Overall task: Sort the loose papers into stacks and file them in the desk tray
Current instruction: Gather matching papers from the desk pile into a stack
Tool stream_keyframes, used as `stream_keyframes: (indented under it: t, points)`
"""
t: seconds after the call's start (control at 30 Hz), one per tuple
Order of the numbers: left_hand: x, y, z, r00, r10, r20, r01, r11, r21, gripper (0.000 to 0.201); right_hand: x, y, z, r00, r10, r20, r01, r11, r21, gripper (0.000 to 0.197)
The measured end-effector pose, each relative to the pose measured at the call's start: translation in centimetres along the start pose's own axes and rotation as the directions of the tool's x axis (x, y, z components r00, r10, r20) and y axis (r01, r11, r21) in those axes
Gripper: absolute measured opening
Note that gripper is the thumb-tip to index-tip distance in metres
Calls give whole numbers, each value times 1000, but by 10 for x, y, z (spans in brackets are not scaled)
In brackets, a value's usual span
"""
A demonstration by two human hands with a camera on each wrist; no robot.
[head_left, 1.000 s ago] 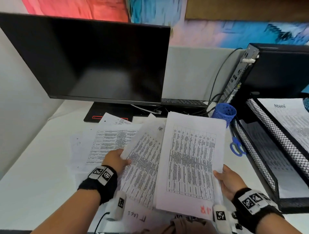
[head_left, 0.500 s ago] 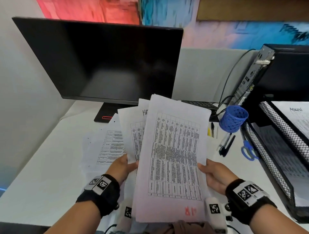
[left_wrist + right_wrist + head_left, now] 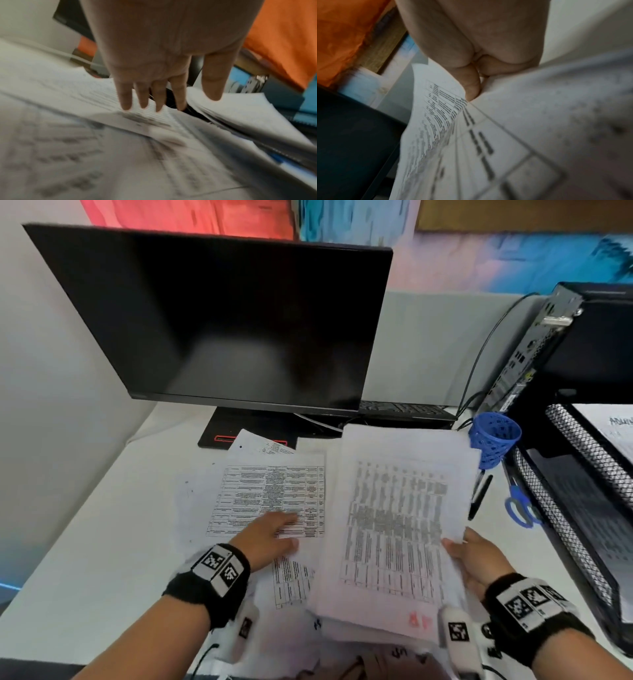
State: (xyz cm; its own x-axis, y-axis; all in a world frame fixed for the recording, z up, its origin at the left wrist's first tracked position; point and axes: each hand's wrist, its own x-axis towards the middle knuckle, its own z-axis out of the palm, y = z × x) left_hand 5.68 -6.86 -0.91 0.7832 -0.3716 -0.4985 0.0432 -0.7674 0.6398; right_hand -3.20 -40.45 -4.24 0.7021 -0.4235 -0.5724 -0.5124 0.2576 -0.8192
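Dark monitor [image 3: 239, 326], blue pen cup [image 3: 495, 439].

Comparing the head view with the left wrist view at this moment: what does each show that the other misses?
Only the head view shows the right hand gripping the paper stack by its right edge, plus the blue pen cup, scissors and black mesh desk tray.

Only the left wrist view shows the stack's fanned sheet edges from the side and the left hand's fingers straight and spread.

Both show the left hand open over the loose papers on the desk.
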Motion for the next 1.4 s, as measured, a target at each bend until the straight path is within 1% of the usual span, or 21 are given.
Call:
stream_keyframes:
  t: [0.03, 0.07, 0.17, 0.27, 0.37, 0.4, 0.47, 0.53, 0.57, 0.63, 0.67, 0.77, 0.83, 0.9, 0.97, 1.03, 1.1, 1.13, 1.2, 1.3, 1.4]
  points:
    - [4, -7, -3, 999, -34, -28, 38, 986, 163, 70, -1, -1, -5, 1000, -2, -22, 4, 998, 60, 24]
    - [6, -15, -6, 997, -70, -31, 76, 957, 280, 78, -2, -2, -8, 999, 4, -44, 2, 993, 115, 26]
    - [10, -32, -5, 990, -138, 42, 104, 887, 449, 88, -8, -3, -11, 998, 5, -64, 7, 982, 189, 32]
    - [1, -24, -3, 991, -109, 76, 49, 829, 558, 80, -3, 6, -12, 997, 30, -68, -13, 971, 238, 36]
    - [-11, -7, 3, 997, -33, 74, -20, 785, 620, 63, 5, 15, -17, 997, 54, -57, -38, 969, 245, 36]
    - [-13, -3, 4, 997, -14, 73, -34, 788, 614, 54, 8, 17, -18, 997, 61, -53, -46, 969, 242, 34]
    - [-9, 1, -4, 998, 8, 55, -37, 844, 534, 38, 13, 19, -23, 997, 63, -53, -50, 974, 221, 31]
    - [12, -6, -19, 998, 2, -65, 29, 876, 481, 30, 16, 22, -26, 996, 58, -65, -44, 979, 197, 30]
    - [25, -11, -29, 991, -8, -133, 70, 883, 464, 32, 18, 23, -27, 996, 62, -58, -50, 981, 189, 31]
    - [56, -26, -51, 976, -28, -218, 131, 871, 473, 45, 21, 26, -29, 996, 68, -51, -57, 978, 203, 31]
    - [70, -34, -61, 972, -46, -228, 159, 848, 506, 56, 22, 28, -29, 996, 68, -55, -54, 975, 217, 31]
    - [104, -53, -83, 982, -108, -154, 177, 807, 564, 92, 23, 30, -30, 996, 63, -64, -45, 970, 239, 30]
    - [114, -56, -87, 984, -134, -116, 177, 788, 590, 105, 23, 31, -29, 997, 62, -52, -49, 975, 216, 26]
    - [117, -52, -86, 982, -144, -124, 190, 746, 638, 111, 22, 31, -28, 998, 49, -45, -39, 979, 199, 26]
    - [118, -43, -84, 977, -165, -132, 212, 726, 654, 109, 21, 31, -27, 997, 48, -55, -38, 985, 166, 34]
    - [119, -32, -85, 981, -128, -145, 192, 732, 654, 102, 22, 31, -28, 996, 49, -71, -38, 988, 150, 27]
    - [120, -22, -87, 984, -80, -158, 164, 741, 652, 90, 21, 32, -27, 995, 58, -78, -46, 988, 147, 26]
    - [120, -18, -86, 984, -68, -163, 160, 739, 655, 85, 21, 32, -27, 995, 60, -75, -48, 988, 147, 30]
    - [120, -12, -81, 983, -33, -180, 147, 733, 665, 77, 20, 31, -27, 995, 63, -81, -51, 989, 140, 47]
    - [118, -10, -72, 979, 38, -200, 104, 751, 652, 78, 23, 31, -29, 995, 76, -69, -66, 989, 136, 32]
    - [108, -12, -68, 970, 59, -238, 101, 787, 609, 85, 23, 32, -29, 995, 67, -72, -58, 991, 120, 30]
